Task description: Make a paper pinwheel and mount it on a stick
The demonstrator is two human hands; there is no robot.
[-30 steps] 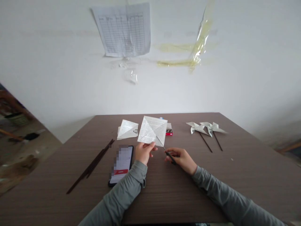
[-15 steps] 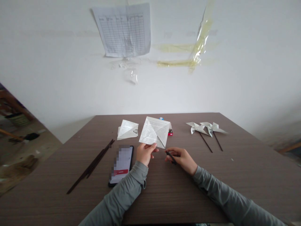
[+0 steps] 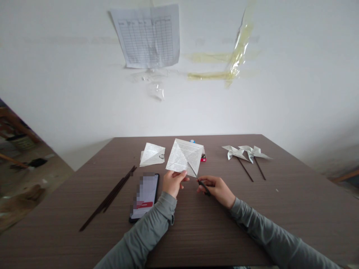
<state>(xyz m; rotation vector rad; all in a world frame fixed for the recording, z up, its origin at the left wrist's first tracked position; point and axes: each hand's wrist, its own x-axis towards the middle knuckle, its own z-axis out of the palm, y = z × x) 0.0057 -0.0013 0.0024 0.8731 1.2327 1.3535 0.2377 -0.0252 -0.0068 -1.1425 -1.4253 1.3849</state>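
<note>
My left hand (image 3: 174, 183) pinches the lower edge of a square sheet of printed paper (image 3: 182, 155), holding it up above the table. Diagonal creases cross the sheet. In my right hand (image 3: 217, 188) is a pair of scissors (image 3: 204, 186) with black handles. Their blades lie along a crease from the sheet's lower right corner towards its middle. Behind the sheet, a small red box (image 3: 203, 158) and something blue and white (image 3: 192, 141) are partly hidden.
More printed paper squares (image 3: 152, 154) lie left of my hands. Nearer are a phone (image 3: 144, 198) and several thin dark sticks (image 3: 108, 198). Two paper pinwheels (image 3: 235, 152) on dark sticks rest at the right. The brown table (image 3: 280, 209) meets a white wall carrying a taped sheet (image 3: 146, 35).
Almost nothing differs. Both hands, the paper and the scissors stay in practically the same place.
</note>
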